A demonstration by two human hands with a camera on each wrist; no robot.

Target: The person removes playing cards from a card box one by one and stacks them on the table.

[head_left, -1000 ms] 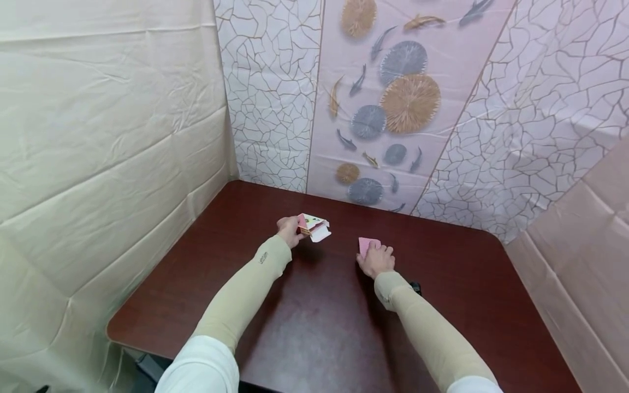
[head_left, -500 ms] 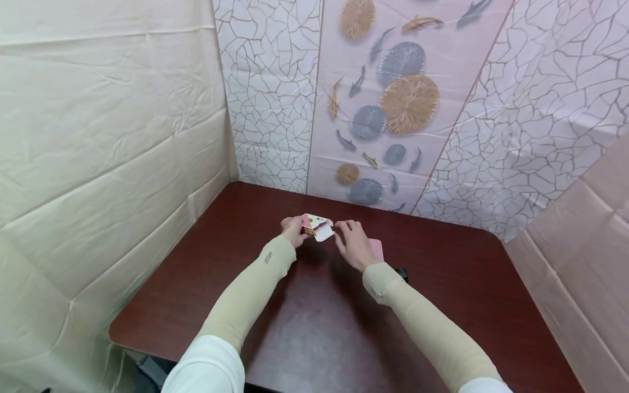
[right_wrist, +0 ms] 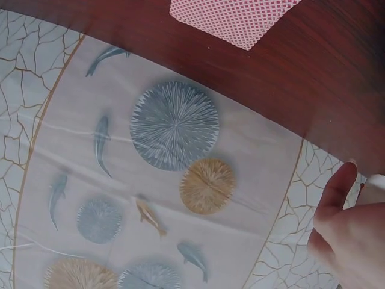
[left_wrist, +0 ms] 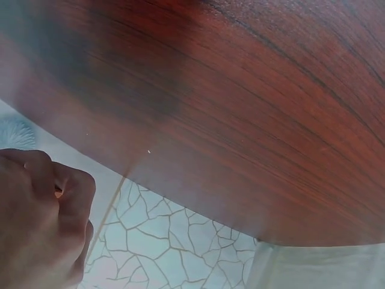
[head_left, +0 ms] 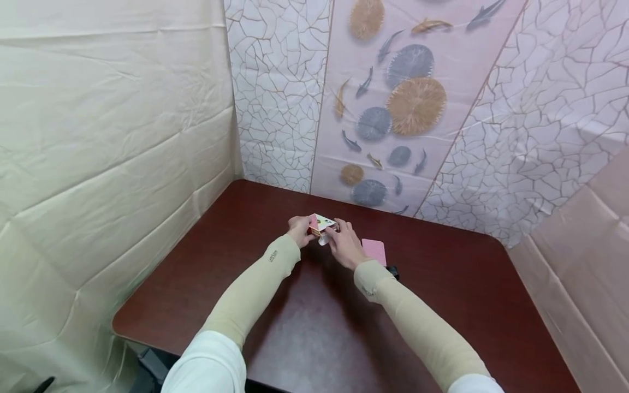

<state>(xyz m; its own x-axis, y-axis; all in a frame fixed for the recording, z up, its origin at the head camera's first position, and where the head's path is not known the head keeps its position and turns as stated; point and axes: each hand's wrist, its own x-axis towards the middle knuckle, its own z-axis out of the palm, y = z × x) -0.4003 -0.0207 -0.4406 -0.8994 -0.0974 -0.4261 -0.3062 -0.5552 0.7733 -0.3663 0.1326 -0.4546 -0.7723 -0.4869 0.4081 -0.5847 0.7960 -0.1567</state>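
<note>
Left hand (left_wrist: 45, 220) (curled), reddish tabletop (left_wrist: 258, 138)

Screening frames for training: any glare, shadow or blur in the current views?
Head: pale glare on the near tabletop, dark shadow left of the right sleeve, box print too small to read; left wrist: milky haze near the table edge, soft dark patch at upper left; right wrist: pink-checked rectangle, pattern clear.
</note>
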